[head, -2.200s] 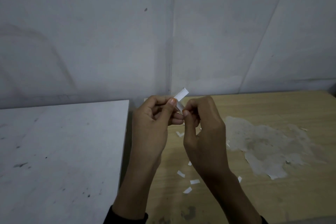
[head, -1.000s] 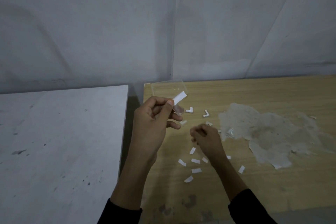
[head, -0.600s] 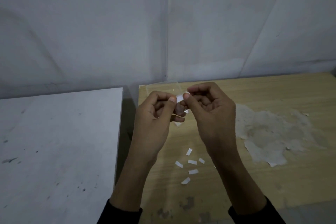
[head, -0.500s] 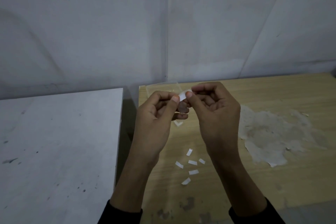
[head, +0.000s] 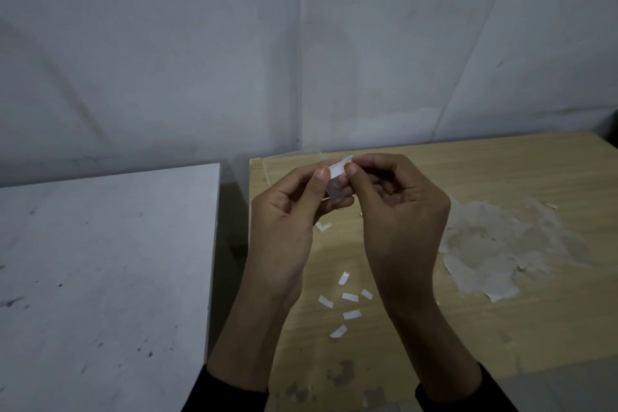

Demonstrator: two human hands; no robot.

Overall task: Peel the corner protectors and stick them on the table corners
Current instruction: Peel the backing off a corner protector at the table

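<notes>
Rejoining the left hand (head: 287, 214) above the far-left corner of the wooden table (head: 501, 328), the right hand (head: 398, 210) shares its thumb-and-forefinger pinch on the corner protector (head: 339, 169), which looks light, flimsy and tacky, best gripped at its backing's edge.

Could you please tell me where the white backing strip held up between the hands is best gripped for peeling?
Pinch the white backing strip at its free upper end, coming from the right with the right hand. That end stands above the clear protector, whose lower part the left hand grips, so it likely lifts away there.
</notes>
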